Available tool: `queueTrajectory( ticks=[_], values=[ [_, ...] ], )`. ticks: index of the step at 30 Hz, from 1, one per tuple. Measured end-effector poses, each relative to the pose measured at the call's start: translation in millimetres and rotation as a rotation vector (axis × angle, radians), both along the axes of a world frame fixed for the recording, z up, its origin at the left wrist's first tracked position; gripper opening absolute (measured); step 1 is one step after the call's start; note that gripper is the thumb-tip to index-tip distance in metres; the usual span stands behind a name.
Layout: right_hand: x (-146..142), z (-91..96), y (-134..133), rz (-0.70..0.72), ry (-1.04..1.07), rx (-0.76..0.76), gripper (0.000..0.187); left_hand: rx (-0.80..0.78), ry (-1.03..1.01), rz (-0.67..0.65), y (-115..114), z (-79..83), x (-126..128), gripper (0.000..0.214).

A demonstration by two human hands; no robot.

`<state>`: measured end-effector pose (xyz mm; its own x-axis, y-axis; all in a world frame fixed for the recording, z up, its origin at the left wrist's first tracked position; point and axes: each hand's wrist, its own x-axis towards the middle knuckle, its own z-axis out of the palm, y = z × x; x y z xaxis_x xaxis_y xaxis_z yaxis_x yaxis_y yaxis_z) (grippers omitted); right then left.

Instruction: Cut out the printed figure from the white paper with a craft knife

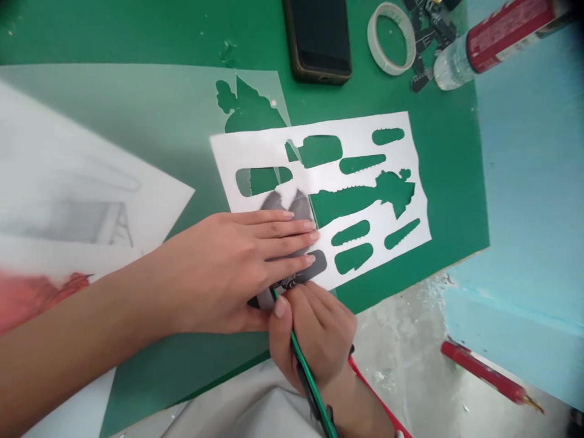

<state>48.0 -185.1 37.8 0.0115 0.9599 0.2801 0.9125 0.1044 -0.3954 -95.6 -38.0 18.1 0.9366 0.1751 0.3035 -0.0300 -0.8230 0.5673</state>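
My left hand (241, 255) lies flat, fingers stretched out, pressing on a white paper sheet (314, 182) with several cut-out shapes. Dark grey printed pieces (301, 207) show beneath and beside its fingers. Just below, my right hand (319, 328) is closed around a slim green and black pen-like tool (298, 353). The tool's upper end meets the dark printed area beside my left thumb, where its tip is hard to make out. A translucent sheet (191, 91) with a cut-out figure extends under the white paper.
On the green tabletop (456, 158) are a phone (322, 36), a tape roll (371, 42), small dark cut pieces (426, 39) and a red-labelled bottle (502, 36). A printed sheet (137, 146) lies at left. A red tube-like object (483, 371) is on the floor.
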Motion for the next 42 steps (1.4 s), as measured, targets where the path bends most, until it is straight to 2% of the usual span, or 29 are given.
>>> queueTrajectory(
  ticks=[3,9,21,32,42],
  values=[
    [0.5,0.2,-1.1,0.014,0.006,-0.012,0.034,-0.008,0.008,0.003,-0.4,0.1,-0.3,0.060],
    [3.1,-0.4,-4.7,0.049,0.031,-0.054,0.033,0.078,0.023,0.030,-1.2,0.9,-0.7,0.057],
    [1.6,2.1,-2.0,0.033,0.016,-0.069,0.040,0.079,0.045,0.029,0.1,2.8,-0.7,0.053],
    [-0.4,2.9,-3.1,0.025,-0.026,-0.052,0.049,-0.044,0.033,0.044,-1.2,6.5,-1.2,0.049],
    [-1.4,5.4,-3.4,0.025,-0.053,-0.074,0.049,-0.044,0.045,0.041,-2.2,6.4,-1.6,0.051]
  ],
)
